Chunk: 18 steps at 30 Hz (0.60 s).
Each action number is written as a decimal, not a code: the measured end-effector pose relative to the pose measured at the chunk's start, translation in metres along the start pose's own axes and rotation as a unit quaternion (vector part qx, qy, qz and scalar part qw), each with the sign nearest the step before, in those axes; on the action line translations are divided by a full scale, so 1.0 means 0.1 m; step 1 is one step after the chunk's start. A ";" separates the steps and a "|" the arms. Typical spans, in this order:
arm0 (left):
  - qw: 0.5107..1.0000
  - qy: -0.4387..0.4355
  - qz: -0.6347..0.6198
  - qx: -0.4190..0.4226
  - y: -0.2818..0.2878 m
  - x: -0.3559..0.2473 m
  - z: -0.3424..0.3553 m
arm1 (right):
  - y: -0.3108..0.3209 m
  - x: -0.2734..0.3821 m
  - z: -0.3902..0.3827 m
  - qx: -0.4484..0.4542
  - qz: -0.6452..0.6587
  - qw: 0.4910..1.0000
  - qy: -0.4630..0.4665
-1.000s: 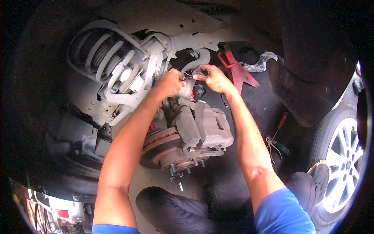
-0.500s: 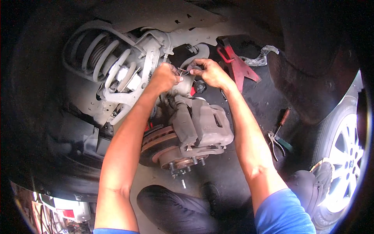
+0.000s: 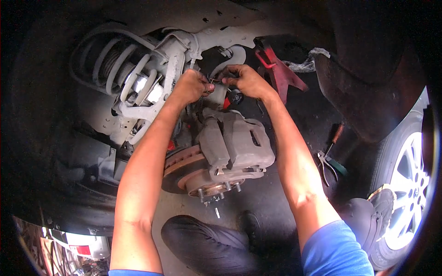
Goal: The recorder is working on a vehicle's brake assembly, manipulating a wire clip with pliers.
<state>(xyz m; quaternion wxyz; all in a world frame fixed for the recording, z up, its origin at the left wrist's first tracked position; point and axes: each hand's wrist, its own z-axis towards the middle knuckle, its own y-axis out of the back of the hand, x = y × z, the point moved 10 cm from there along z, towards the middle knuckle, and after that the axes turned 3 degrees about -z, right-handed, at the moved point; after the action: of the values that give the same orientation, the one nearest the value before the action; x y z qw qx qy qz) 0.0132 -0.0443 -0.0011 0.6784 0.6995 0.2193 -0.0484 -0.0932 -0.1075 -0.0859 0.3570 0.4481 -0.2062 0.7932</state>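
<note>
Thin pale wire-like strand (image 3: 215,79): spans the short gap between my two hands, past the dull grey cast-metal brake caliper (image 3: 251,142) and over the pale metal upright (image 3: 213,100). Too fine to tell where its ends run.
Left hand (image 3: 189,87): fingers curled, thumb pressed to index, no gap, strand in the pinch.
Right hand (image 3: 247,83): thumb and index closed to a fine pinch on the strand's other side. Can't tell exactly where the tips bite.
Step, my read: working the strand between both pinches; left best as anchor, right for the fine moves.
Pinch: firm but at the very tips, so I can see the strand. Small rolls from the fingertips, no yanking; something this thin probably kinks or slips.
Forearms: reach either side of the caliper and the rust-brown vented brake disc (image 3: 180,162); elbows steady, wrists clear of the metal edges.
Light: hands shade the strand; tilting the right wrist out should help.
Metal pliers (image 3: 322,158): on the dark floor (image 3: 299,138) to my right, handy if bare fingers can't grip it.
Red metal jack stand (image 3: 287,78): just beyond my right hand; knuckles off it.
</note>
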 end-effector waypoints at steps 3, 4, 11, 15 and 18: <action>0.997 -0.016 0.070 0.005 0.02 -0.08 -0.01 | 0.03 -0.01 -0.01 -0.011 -0.042 0.999 -0.013; 0.995 -0.010 0.095 0.005 0.02 -0.06 0.00 | 0.05 -0.02 -0.02 -0.021 -0.077 0.996 -0.026; 0.997 0.001 -0.053 0.049 -0.10 0.17 0.12 | 0.00 0.03 -0.06 0.010 0.005 0.999 -0.045; 0.993 0.011 -0.111 0.033 -0.10 0.24 0.16 | 0.00 0.04 -0.06 0.010 0.018 0.999 -0.036; 0.988 0.015 -0.148 0.031 -0.10 0.23 0.13 | 0.00 -0.04 -0.07 0.006 0.064 0.996 -0.069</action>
<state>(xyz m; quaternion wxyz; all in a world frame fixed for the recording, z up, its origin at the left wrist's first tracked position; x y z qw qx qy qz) 0.0328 -0.0512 -0.0200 0.6384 0.6808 0.3289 -0.1445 -0.0955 -0.1044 -0.0929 0.2878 0.4898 -0.2536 0.7829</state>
